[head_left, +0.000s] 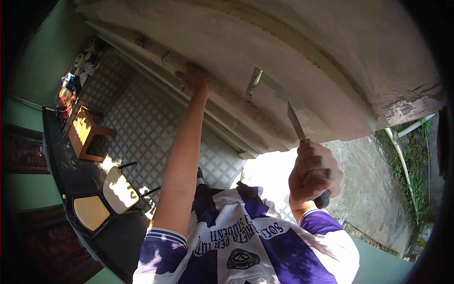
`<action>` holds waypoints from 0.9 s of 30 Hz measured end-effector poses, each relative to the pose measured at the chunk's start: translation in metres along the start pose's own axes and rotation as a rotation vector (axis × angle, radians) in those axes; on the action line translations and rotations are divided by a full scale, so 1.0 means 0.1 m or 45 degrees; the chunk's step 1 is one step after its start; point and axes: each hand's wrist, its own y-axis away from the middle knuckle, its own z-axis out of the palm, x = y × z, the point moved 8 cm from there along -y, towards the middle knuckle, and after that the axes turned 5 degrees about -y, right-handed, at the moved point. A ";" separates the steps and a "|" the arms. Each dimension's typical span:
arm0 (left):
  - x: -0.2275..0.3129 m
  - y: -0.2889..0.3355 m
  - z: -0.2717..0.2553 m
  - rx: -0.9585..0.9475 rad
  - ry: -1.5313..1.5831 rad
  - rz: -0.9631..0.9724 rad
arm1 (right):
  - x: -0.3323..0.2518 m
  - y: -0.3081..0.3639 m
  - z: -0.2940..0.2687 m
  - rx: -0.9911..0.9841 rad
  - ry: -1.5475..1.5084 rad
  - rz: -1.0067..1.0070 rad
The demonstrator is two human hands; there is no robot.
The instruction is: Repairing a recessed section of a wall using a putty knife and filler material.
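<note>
My right hand [316, 173] is wrapped round the dark handle of a knife [296, 122]. Its narrow metal blade points up toward the plastered wall [331, 85]; whether the tip touches the plaster is hard to tell. Stretched far forward, my left hand [194, 81] lies against the stepped ledge [220, 90] with its fingers extended and nothing visible in them. Between the two hands, a narrow rectangular slot [254, 84] is cut into the wall, with a rough, lighter edge. Patches of faint green show on the plaster near the blade.
Below on the left are a tiled floor [142, 99], a wooden stool [85, 130] and chairs with pale seats [120, 189]. Buckets and bags [78, 78] crowd the far left corner. At right, a pale pipe [401, 158] runs past greenery beside sunlit concrete [362, 175].
</note>
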 end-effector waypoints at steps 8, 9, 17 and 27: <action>0.02 0.12 0.00 -0.026 -0.019 -0.021 | -0.02 -0.03 -0.02 -0.033 0.217 -0.062; 0.03 0.09 -0.02 -0.014 -0.005 -0.011 | -0.04 -0.09 0.07 -0.131 0.212 -0.019; 0.03 0.06 0.00 0.016 -0.076 0.057 | -0.06 -0.06 0.04 -0.076 0.178 -0.082; 0.14 0.19 -0.04 0.043 -0.124 0.068 | -0.07 -0.12 0.08 -0.089 0.079 -0.051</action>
